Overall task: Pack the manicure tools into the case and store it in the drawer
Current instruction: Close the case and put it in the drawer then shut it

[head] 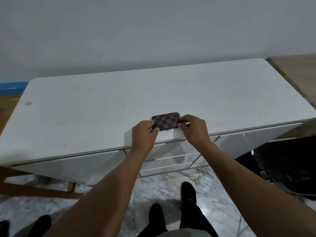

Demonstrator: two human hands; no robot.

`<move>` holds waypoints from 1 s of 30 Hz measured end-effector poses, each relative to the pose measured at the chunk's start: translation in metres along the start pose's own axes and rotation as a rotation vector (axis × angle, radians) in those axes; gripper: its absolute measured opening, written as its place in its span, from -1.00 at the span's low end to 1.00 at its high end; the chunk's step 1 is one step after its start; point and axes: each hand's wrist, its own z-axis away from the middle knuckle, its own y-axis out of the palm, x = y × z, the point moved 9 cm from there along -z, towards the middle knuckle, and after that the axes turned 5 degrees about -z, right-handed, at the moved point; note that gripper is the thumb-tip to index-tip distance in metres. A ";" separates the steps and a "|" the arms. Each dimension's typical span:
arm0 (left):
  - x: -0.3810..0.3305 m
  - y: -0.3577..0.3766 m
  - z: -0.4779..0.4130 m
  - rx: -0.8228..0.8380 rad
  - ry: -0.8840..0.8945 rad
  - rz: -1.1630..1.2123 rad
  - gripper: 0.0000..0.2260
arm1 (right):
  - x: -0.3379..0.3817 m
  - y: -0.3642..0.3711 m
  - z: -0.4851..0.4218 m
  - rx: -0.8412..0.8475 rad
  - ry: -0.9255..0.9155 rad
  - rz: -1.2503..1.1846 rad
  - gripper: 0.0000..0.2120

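Observation:
A small brown-and-black checkered case (pixel 165 120) lies closed on the white dresser top (pixel 119 103), close to the front edge. My left hand (pixel 144 135) pinches its near-left corner. My right hand (pixel 194 129) grips its right end, thumb and fingers around the edge. No loose manicure tools are visible. Under the hands, the stacked central drawers (pixel 171 159) of the dresser are all shut.
A grey wall stands behind the dresser. A wide cabinet front (pixel 77 166) sits at the left and another (pixel 253 139) at the right. A black object (pixel 289 165) stands on the marble floor at the right. My feet in dark shoes are below.

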 end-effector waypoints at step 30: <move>0.008 0.046 0.117 0.092 0.262 -0.400 -0.71 | -0.037 0.023 0.102 0.316 -0.180 0.450 -0.56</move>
